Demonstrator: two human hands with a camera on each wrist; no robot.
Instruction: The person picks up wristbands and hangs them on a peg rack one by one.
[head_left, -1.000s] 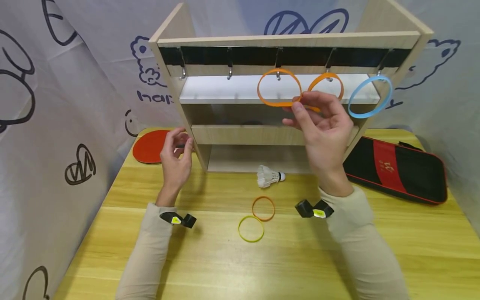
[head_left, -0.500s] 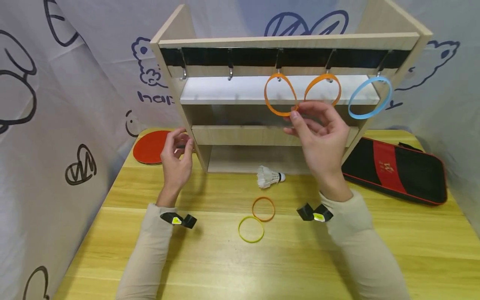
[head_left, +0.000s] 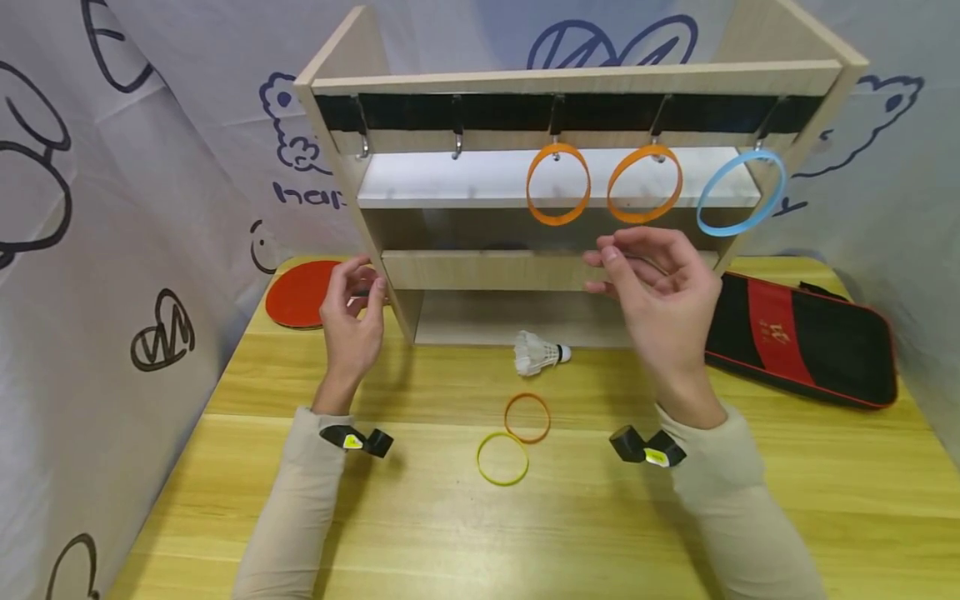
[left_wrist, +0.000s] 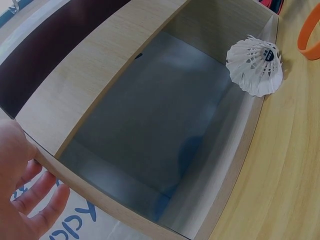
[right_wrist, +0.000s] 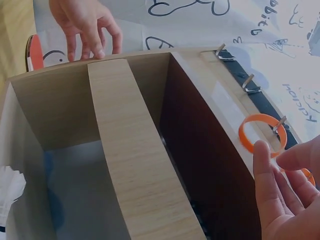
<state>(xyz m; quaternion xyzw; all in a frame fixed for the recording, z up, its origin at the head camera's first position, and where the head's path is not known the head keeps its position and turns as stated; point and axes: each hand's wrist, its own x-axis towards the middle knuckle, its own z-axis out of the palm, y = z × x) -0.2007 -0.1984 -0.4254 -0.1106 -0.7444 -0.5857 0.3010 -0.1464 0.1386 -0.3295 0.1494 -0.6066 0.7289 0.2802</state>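
In the head view an orange wristband point(head_left: 557, 220) hangs from the middle hook of a wooden shelf unit point(head_left: 495, 271). To its right hang another orange wristband point(head_left: 637, 217) and a light blue one point(head_left: 731, 231). My right hand point(head_left: 663, 308) is just below the two orange bands, fingers loosely bent and holding nothing; the right wrist view puts its fingertips close to the middle band. My left hand point(head_left: 352, 321) rests with relaxed fingers against the unit's left side panel. On the table lie a thin orange band point(head_left: 507, 411) and a yellow band point(head_left: 502, 482), side by side.
Bare hooks point(head_left: 458, 150) are on the left part of the black strip. A shuttlecock point(head_left: 534, 353) lies before the unit's bottom front edge. A red table tennis paddle point(head_left: 300, 293) is behind my left hand, and a black-and-red case point(head_left: 840, 342) lies at the right.
My right hand has let go of the middle orange wristband and drawn down and right. That band now hangs free from its hook. The left hand has stayed in place.
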